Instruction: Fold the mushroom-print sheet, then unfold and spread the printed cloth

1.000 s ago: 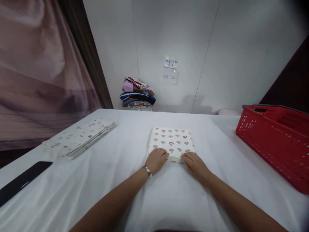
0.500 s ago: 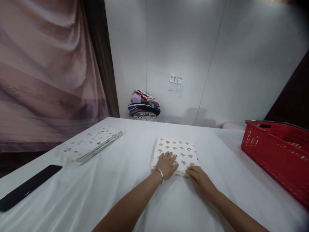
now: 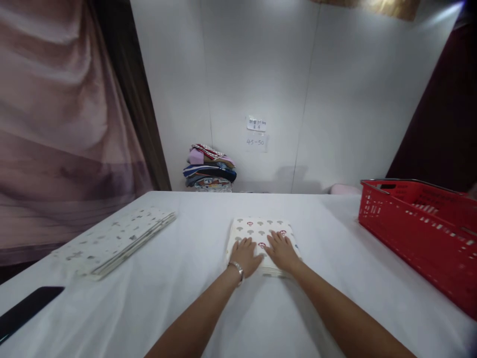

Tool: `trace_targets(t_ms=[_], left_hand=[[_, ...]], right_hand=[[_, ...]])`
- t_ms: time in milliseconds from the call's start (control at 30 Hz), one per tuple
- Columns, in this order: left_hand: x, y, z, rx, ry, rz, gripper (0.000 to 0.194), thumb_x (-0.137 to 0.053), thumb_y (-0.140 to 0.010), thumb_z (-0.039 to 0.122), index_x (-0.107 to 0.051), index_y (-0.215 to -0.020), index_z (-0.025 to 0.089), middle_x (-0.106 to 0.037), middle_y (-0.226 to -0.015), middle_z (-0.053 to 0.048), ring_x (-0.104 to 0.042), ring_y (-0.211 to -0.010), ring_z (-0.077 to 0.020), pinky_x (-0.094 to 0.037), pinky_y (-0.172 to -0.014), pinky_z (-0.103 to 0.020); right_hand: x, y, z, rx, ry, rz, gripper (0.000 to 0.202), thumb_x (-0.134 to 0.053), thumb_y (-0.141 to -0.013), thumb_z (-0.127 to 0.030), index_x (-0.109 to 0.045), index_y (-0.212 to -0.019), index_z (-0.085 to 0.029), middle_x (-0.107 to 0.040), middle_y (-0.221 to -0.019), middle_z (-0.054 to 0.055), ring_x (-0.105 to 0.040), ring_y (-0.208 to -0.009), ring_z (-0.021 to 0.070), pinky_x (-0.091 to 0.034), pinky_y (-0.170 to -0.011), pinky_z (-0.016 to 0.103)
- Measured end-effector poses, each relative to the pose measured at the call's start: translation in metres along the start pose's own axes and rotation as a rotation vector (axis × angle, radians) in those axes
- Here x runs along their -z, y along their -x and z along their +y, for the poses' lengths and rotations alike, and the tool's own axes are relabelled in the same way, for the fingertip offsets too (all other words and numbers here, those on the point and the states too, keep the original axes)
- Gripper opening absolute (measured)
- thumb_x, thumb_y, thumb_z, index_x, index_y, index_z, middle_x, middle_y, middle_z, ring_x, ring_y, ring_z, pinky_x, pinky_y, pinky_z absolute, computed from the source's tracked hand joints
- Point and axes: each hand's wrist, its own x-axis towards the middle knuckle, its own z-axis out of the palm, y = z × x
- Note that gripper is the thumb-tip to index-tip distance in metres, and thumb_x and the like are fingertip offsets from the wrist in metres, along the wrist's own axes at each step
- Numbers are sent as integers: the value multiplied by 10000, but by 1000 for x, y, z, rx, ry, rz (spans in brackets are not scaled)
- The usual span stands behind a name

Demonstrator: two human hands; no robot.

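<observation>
A folded white cloth (image 3: pixel 261 228) printed with grey and red mushrooms lies on the white-covered table (image 3: pixel 197 243). My left hand (image 3: pixel 245 256) rests flat on its near left part, fingers spread, with a silver bracelet at the wrist. On the cloth's right half lies my right hand (image 3: pixel 282 251), palm down and fingers apart. Neither hand grips the cloth. Parts of the print are hidden beneath both hands.
Another folded printed cloth (image 3: pixel 122 238) lies at the left, with a black flat object (image 3: pixel 28 308) nearer me. A red plastic basket (image 3: pixel 413 233) stands at the right. Behind the table rises a pile of folded fabrics (image 3: pixel 209 169) against the wall.
My right hand has left the cloth's near right edge and now lies flat on top. My left hand stays on the cloth. The whole view has shifted slightly.
</observation>
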Motion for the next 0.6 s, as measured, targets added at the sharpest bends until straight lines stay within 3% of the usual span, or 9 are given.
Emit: trace_targets(t_ms=[133, 267, 400, 467, 600], left_hand=[[9, -25, -10, 132, 2, -11, 669, -279, -778, 596, -340, -1319, 207, -164, -1447, -74, -81, -1327, -270, -66, -1045, -504], [0, -35, -21, 187, 3, -20, 718, -208, -779, 621, -242, -1364, 207, -82, -1462, -60, -11, -1333, -257, -58, -1037, -523], [-9, -35, -25, 184, -10, -6, 716, -185, -776, 632, -236, -1364, 227, -70, -1464, -47, 0, -1333, -255, -92, -1028, -534], [-10, -34, -26, 186, -5, -17, 713, -180, -775, 637, -227, -1366, 242, -63, -1466, -29, 7, -1333, -253, -124, -1025, -530], [-8, -33, -26, 192, 17, -38, 707, -170, -774, 644, -201, -1370, 265, -44, -1468, 7, 23, -1334, -239, -176, -1020, -510]], right_hand=[[-1, 2, 2, -28, 17, -35, 554, -196, -885, -485, -299, -1343, -191, -167, -1446, 68, -102, -1317, 249, -87, -1033, 438], [12, -10, 0, -38, -30, -141, 547, -280, -860, -481, -312, -1331, -205, -162, -1448, 66, -116, -1313, 258, -126, -1022, 442], [25, -37, 9, -90, -25, -25, 587, -280, -858, -505, -254, -1356, -194, -120, -1454, 83, -61, -1322, 234, -96, -1029, 438], [21, -47, 20, -151, -7, 20, 587, -261, -868, -487, -234, -1364, -176, -97, -1458, 81, -40, -1323, 229, -81, -1031, 446], [2, -53, 42, -218, -17, -11, 599, -225, -866, -510, -239, -1362, -175, -107, -1457, 70, -52, -1322, 224, -169, -1010, 457]])
